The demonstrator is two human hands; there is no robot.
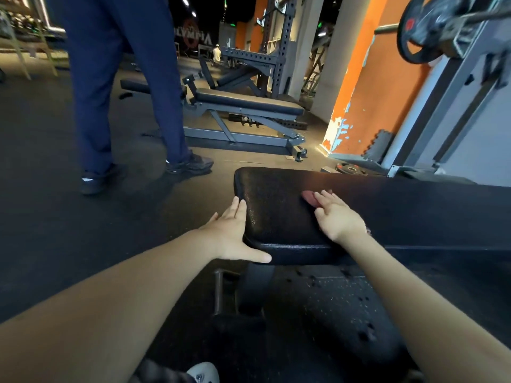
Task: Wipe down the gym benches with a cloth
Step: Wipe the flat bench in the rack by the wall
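- The near bench carries the work. Its black pad runs from its left end, just in front of the person, out past the right edge of the view. Judging by where the cloth lies, the wipe is in hand on the left part of the top. The pad shows no clear line between wiped and unwiped, so I cannot tell how much of the long stretch to the right is done.
- The adjustable bench stands well apart behind, flat on its grey frame, with an inclined bench at the rack beyond it. No cloth is near either. They look to be left for later, though whether they were already wiped cannot be seen.
- A standing person in blue trousers is on the floor off the near bench's left end, close to the way to the other benches.
- The right hand lies flat on the pad's top near the left end. Its fingers are straight and spread, pressing down on the cloth rather than curled round it.
- The left hand braces the pad's front-left corner, fingers straight against the end and thumb stretched along the front edge. It holds nothing.
- The reddish cloth sits mostly under the right hand's fingers, only a small fold showing beyond them.
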